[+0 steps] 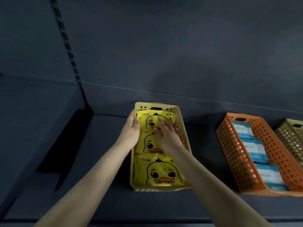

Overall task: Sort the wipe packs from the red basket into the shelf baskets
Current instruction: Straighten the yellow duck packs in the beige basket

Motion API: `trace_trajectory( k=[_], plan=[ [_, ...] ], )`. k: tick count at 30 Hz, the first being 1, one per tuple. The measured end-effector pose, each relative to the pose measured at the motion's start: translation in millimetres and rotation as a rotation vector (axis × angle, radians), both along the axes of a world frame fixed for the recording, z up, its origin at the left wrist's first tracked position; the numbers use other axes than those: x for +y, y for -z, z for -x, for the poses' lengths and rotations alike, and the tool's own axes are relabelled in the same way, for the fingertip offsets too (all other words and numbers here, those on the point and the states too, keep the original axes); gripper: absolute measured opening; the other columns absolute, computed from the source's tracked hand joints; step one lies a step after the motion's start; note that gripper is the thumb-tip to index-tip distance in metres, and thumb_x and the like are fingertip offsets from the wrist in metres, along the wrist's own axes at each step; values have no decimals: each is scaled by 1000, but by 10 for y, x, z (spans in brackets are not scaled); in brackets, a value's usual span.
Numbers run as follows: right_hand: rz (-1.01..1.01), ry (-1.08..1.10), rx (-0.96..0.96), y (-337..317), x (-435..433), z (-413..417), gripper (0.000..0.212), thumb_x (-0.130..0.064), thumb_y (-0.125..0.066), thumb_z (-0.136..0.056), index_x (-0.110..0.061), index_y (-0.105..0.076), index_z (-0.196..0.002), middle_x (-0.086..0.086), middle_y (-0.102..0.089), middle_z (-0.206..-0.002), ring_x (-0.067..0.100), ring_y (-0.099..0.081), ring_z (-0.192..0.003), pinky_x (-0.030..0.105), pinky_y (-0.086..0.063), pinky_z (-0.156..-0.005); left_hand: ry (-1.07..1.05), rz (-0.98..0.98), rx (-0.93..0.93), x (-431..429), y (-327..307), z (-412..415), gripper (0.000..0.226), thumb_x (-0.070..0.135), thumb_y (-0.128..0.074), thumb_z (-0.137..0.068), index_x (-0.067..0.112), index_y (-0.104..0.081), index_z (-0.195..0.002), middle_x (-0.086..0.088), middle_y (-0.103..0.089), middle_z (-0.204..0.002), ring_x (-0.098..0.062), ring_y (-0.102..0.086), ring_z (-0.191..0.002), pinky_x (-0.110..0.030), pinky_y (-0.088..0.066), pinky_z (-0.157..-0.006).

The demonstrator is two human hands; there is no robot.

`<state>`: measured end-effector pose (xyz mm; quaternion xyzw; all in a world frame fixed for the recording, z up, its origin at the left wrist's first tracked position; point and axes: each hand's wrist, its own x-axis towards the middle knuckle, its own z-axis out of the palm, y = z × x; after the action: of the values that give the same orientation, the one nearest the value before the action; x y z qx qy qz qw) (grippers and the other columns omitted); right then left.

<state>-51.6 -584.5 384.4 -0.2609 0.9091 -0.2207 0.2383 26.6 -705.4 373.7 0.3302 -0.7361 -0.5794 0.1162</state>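
A yellow perforated basket (182,128) stands on the dark shelf and holds three yellow duck-print wipe packs in a row. My left hand (131,128) lies flat along the basket's left wall beside the far pack (147,118), fingers straight. My right hand (165,133) reaches into the basket and rests with spread fingers on the far and middle packs (147,145). The near pack (162,172) lies uncovered at the front. The red basket is out of view.
An orange perforated basket (229,145) with several blue-and-white wipe packs (252,148) stands to the right. A tan basket (290,136) shows at the right edge. The dark shelf back wall rises behind; a slotted upright (65,40) runs at the left.
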Motion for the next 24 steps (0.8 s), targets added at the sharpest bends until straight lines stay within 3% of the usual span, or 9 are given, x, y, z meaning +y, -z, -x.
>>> trace_trajectory(
  k=[2,4,10,14,19,24],
  plan=[
    [-148,-70,106,149,-35,-37,62,-56,-23,-99,-43,11,-150,1,33,-154,25,31,-140,46,8,-118,6,-21,23,3,7,-5,57,46,-23,-102,29,-9,-155,7,-16,-161,-16,-21,-146,-33,-18,-116],
    [-206,-94,172,247,-47,-19,63,-58,-19,-98,-43,15,-149,1,36,-152,23,37,-136,43,17,-114,14,-15,37,7,6,-13,57,45,-22,-103,29,-9,-155,7,-15,-161,-16,-21,-146,-32,-18,-115],
    [-241,-150,186,157,-69,-64,64,-61,-17,-97,-42,17,-148,-1,31,-154,22,38,-137,50,6,-116,-3,-45,62,-8,28,-13,56,47,-22,-102,30,-12,-154,7,-21,-160,-16,-24,-145,-34,-21,-115],
    [-279,-210,240,220,-107,-342,55,-59,-5,-97,-49,26,-141,-4,39,-150,23,40,-135,55,17,-114,-57,-103,84,-4,42,4,53,47,-24,-102,32,-19,-153,7,-29,-157,-16,-29,-143,-34,-24,-113],
    [-371,-236,313,286,-124,-390,54,-58,0,-96,-48,33,-139,-2,42,-149,28,42,-134,58,18,-112,-69,-122,100,-11,43,5,51,43,-24,-104,31,-21,-153,6,-29,-157,-16,-29,-143,-33,-25,-113],
    [-308,-219,206,208,-93,-361,55,-59,-4,-96,-50,30,-139,-6,41,-150,23,41,-134,55,22,-112,-67,-96,85,-20,54,7,50,44,-23,-104,32,-21,-153,6,-30,-157,-17,-30,-143,-34,-26,-112]
  ],
)
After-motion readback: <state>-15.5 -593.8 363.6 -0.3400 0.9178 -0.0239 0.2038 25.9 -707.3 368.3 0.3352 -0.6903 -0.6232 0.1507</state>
